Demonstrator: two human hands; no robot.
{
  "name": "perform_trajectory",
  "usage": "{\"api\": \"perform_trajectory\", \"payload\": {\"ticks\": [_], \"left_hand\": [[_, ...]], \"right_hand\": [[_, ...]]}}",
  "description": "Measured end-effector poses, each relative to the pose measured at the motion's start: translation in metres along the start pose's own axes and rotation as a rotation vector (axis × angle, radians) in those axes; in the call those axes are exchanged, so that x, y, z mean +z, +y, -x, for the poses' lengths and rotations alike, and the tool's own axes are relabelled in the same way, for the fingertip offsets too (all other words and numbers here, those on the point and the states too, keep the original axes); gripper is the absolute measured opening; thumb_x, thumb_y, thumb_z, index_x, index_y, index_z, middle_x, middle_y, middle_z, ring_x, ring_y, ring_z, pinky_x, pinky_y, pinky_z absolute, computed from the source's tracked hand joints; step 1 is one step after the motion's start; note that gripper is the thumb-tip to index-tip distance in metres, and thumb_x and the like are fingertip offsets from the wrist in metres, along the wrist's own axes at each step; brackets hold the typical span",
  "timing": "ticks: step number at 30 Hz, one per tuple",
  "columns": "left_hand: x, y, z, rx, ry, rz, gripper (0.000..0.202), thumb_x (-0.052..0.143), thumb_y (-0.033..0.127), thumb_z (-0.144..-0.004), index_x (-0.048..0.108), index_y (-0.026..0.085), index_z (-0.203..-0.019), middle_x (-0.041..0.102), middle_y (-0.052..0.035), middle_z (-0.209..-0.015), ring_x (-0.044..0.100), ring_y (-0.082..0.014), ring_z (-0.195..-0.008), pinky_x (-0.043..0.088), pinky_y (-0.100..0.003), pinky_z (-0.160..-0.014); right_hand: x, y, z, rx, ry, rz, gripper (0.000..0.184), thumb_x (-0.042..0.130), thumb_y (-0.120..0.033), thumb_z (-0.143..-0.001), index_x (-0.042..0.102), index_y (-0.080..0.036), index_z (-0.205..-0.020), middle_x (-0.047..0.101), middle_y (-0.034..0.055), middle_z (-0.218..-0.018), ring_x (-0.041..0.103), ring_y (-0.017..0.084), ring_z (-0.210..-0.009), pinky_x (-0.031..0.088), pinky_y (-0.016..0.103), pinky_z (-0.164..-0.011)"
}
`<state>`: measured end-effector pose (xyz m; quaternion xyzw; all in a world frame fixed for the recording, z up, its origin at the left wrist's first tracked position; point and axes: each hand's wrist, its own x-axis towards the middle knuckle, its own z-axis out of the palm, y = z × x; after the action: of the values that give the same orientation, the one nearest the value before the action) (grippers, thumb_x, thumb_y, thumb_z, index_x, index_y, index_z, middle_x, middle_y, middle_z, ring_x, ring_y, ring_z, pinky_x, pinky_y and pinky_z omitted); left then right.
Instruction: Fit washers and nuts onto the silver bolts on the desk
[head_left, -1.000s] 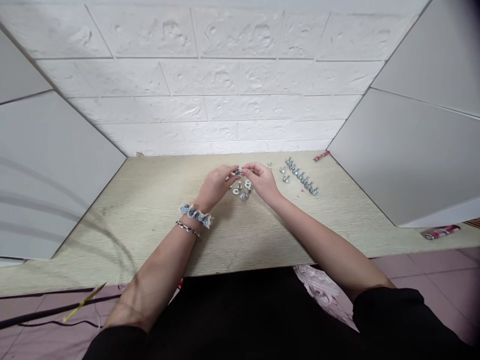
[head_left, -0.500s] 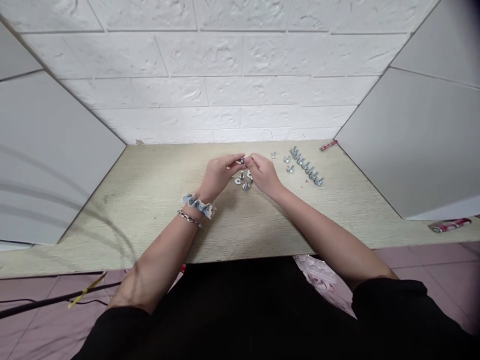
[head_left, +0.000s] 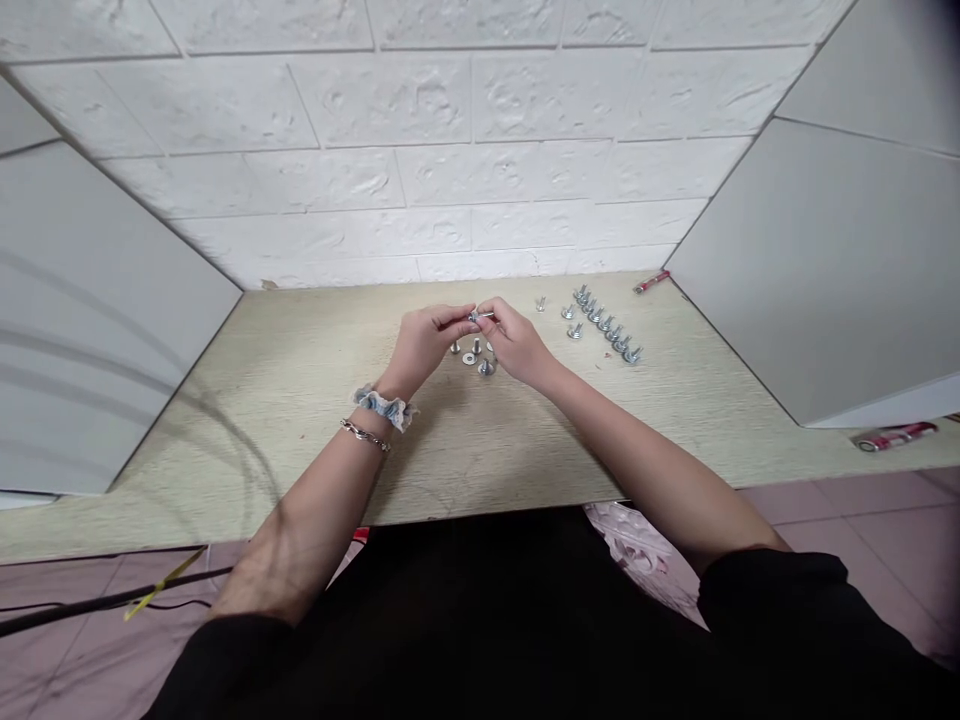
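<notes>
Both my hands meet over the middle of the wooden table (head_left: pixel 300 400), a little above its surface. My left hand (head_left: pixel 421 342) and my right hand (head_left: pixel 516 342) each pinch one end of a small metal bolt (head_left: pixel 477 316) held between their fingertips. Just below the hands lie a few loose bolts and washers (head_left: pixel 474 358). To the right, a slanted row of several assembled bolts (head_left: pixel 606 326) stands on the table, with two single bolts (head_left: pixel 540 303) beside it. My left wrist wears a blue scrunchie and a chain bracelet.
White panels stand at the left (head_left: pixel 90 330) and right (head_left: pixel 817 270) of the table, a white brick wall behind. A red pen (head_left: pixel 651 283) lies at the back right corner. Another red object (head_left: pixel 896 436) sits at the right edge. Black cables (head_left: pixel 97 600) run at lower left.
My hands stay pinched together on the small bolt; the fingers shift slightly as they work it. The camera has tilted, so the scene sits a little higher in view.
</notes>
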<state>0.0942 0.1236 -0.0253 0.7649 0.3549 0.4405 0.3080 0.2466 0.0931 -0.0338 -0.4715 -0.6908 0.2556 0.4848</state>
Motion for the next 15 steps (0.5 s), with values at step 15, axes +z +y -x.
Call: {"api": "perform_trajectory", "payload": {"ticks": [15], "left_hand": [[0.002,-0.011,-0.001,0.301,0.064,-0.270,0.024,0.061,0.027,-0.082,0.067,0.021,-0.104,0.071,-0.0030,-0.085,0.062,-0.0117,-0.075,0.049,-0.025,-0.070]], "right_hand": [[-0.001,-0.007,0.000,0.332,0.069,-0.273,0.027,0.042,-0.044,-0.085,0.054,-0.020,-0.086,0.061,0.0031,-0.089,0.056,0.017,-0.086,0.043,0.034,-0.080]]}}
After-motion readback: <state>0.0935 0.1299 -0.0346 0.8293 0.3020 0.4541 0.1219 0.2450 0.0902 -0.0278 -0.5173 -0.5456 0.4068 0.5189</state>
